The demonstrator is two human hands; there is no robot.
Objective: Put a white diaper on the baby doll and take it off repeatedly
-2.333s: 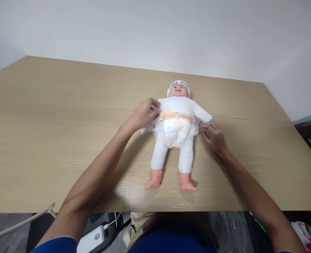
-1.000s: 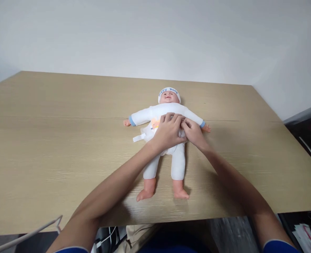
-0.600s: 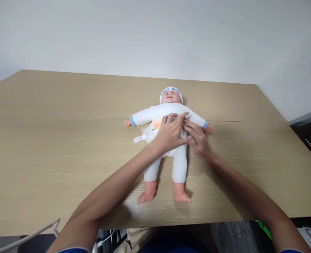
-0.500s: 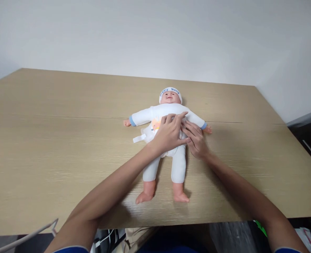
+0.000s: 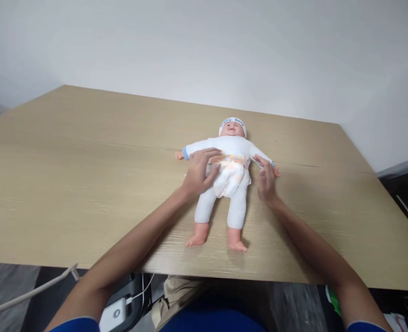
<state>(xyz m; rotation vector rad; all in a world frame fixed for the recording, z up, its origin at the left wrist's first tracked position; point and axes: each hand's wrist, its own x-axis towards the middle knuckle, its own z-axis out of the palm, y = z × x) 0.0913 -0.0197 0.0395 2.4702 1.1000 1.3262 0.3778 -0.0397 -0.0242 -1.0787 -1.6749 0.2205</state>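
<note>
A baby doll [image 5: 236,145] lies on its back, head away from me, arms spread, in a white suit with blue cuffs and a lettered white cap [image 5: 232,121]. Around its hips is a diaper [image 5: 229,179] with an orange patterned waistband. My left hand [image 5: 201,171] is over the diaper's left side, fingers apart, hiding that edge; whether it presses on the diaper I cannot tell. Just off the diaper's right side is my right hand [image 5: 266,179], held upright near the doll's sleeve, fingers extended and nothing in them.
The doll rests on a wide wooden table [image 5: 86,193] with a seam across it. A pale wall [image 5: 204,55] stands behind. Below the front edge are a white box with a cable [image 5: 114,316] and a pale curved rod [image 5: 27,293] at the left.
My hands have parted: the left moved from the diaper's middle to its left side, the right drew off to the right. The waistband now shows. The view has shifted slightly.
</note>
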